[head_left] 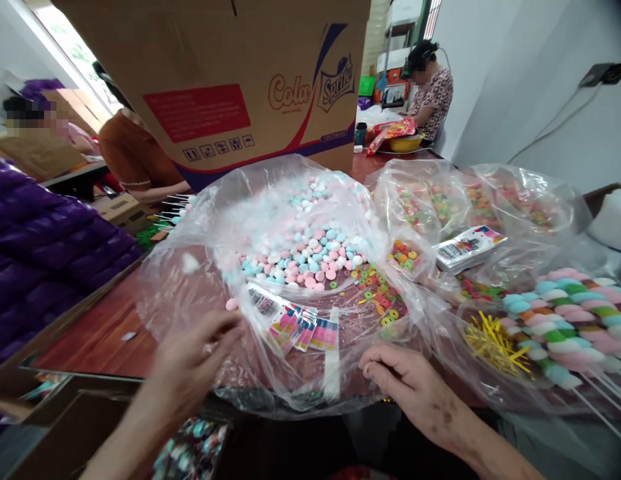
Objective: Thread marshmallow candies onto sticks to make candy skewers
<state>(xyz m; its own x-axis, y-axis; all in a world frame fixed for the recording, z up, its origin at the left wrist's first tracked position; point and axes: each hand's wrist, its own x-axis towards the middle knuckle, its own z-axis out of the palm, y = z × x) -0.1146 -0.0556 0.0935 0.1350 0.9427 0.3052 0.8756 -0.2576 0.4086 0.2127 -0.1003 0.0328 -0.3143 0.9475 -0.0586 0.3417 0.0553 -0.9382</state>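
Note:
My left hand (197, 350) is smeared by motion over the left part of a clear plastic bag (175, 287); its grip cannot be made out. Just past its fingertips lies one pink round candy (232, 305). My right hand (403, 373) hovers at the bag's near right edge with its fingers curled closed, and whatever they hold is hidden. Between the hands, several printed wrappers (290, 323) lie fanned out, beside a whitish strip (332, 360). Behind them spreads a heap of pink, blue and white candies (310, 260), with colourful ring candies (383, 293) to its right.
A large cardboard box (205, 67) stands behind the heap. To the right are a wrapper stack (470, 248), yellow twist ties (497, 343) and twisted marshmallow sticks (570, 313). Purple packs (45, 260) are piled at left. Other people (433, 93) sit farther back.

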